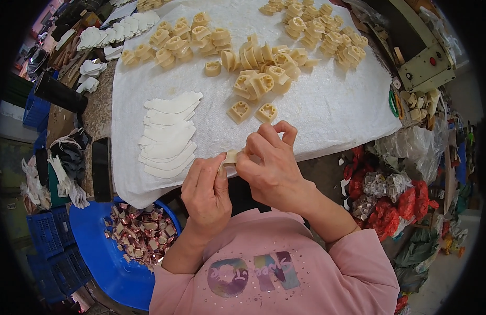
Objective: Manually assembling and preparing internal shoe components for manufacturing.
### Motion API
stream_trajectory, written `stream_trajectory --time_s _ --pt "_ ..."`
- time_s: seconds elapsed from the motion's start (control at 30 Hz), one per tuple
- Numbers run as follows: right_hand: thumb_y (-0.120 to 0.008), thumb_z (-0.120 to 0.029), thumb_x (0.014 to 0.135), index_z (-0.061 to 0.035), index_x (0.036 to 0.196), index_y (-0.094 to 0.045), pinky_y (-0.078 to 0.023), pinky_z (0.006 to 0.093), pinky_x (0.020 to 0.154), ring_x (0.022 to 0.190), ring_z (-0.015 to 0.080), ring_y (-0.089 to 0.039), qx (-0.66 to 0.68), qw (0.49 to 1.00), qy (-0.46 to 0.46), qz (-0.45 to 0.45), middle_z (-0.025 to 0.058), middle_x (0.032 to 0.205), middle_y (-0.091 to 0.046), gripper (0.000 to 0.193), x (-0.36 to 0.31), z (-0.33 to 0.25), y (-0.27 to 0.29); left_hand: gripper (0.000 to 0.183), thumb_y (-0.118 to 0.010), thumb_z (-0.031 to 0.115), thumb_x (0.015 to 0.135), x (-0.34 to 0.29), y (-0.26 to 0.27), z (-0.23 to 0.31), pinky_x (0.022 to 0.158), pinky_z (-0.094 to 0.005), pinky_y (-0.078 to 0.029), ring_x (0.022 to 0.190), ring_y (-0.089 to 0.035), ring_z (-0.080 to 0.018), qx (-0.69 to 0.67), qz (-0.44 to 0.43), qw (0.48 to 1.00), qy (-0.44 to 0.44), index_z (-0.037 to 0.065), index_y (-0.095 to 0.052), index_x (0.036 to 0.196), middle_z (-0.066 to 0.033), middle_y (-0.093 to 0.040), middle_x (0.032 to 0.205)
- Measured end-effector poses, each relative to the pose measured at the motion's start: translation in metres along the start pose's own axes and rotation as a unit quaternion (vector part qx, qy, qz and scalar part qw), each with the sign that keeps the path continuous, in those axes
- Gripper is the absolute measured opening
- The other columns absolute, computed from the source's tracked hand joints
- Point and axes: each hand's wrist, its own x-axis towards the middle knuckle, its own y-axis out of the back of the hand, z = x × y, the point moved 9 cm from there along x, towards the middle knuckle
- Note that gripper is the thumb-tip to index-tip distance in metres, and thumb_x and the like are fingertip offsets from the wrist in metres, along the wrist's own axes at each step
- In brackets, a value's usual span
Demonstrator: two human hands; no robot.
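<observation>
Multicoloured lettering (255,275) spans the pink shirt (327,257), beyond which the left hand (206,195) and the right hand (273,169), backs upward and fingers bent, pinch a small cream piece (231,157) between them, near the white cloth (337,118)'s front edge.

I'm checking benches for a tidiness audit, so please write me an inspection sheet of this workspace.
Surface: white woven sheet spread over the table, slightly creased.
Work pieces: cream moulded pieces in loose clusters; white curved cutouts overlapping in a column on the left.
Hands: left hand and right hand both grip a small cream piece near the sheet's near edge.
Clutter: dark flat slab beside the sheet's left edge; red plastic bags at the right.
Cables: nothing seen clearly.
Surroundings: blue basin holding shiny pinkish pieces at lower left; pale box with a red button at upper right.
</observation>
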Motion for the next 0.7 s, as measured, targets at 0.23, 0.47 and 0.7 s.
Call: stream_trajectory --time_s 0.23,0.47,0.7 --pt "-0.059 0.003 0.061 -0.0101 0.083 -0.056 -0.025 0.0385 0.078 0.081 0.0226 -0.045 0.177 0.982 -0.031 0.06 0.0048 0.079 -0.045 0.026 -0.012 0.029 -0.006 0.024 -0.054 0.007 0.09 -0.008 -0.007 -0.031 0.07 -0.0258 -0.042 0.079 -0.05 -0.0147 -0.158 -0.034 0.983 0.09 -0.005 -0.06 0.11 -0.0093 -0.054 0.091" --pt "-0.059 0.003 0.064 -0.0089 0.084 -0.055 -0.025 0.0365 0.078 0.08 0.0225 -0.045 0.272 0.958 -0.076 0.046 0.0053 0.078 -0.045 0.023 -0.015 0.032 -0.011 0.027 -0.065 0.012 0.084 -0.012 -0.012 -0.043 0.067 -0.0226 -0.042 0.081 -0.05 -0.0124 -0.341 0.002 0.936 0.088 0.0 -0.064 0.108 -0.0062 -0.054 0.095" --pt "-0.061 0.003 0.058 -0.0078 0.081 -0.056 -0.026 0.0387 0.078 0.079 0.0227 -0.045 0.179 0.982 -0.049 0.035 0.0058 0.077 -0.044 0.025 -0.017 0.022 -0.012 0.017 -0.062 0.009 0.084 -0.008 0.0 -0.031 0.061 -0.0234 -0.042 0.065 -0.052 -0.0151 -0.139 0.028 0.986 0.089 -0.002 -0.066 0.096 -0.0074 -0.057 0.076"
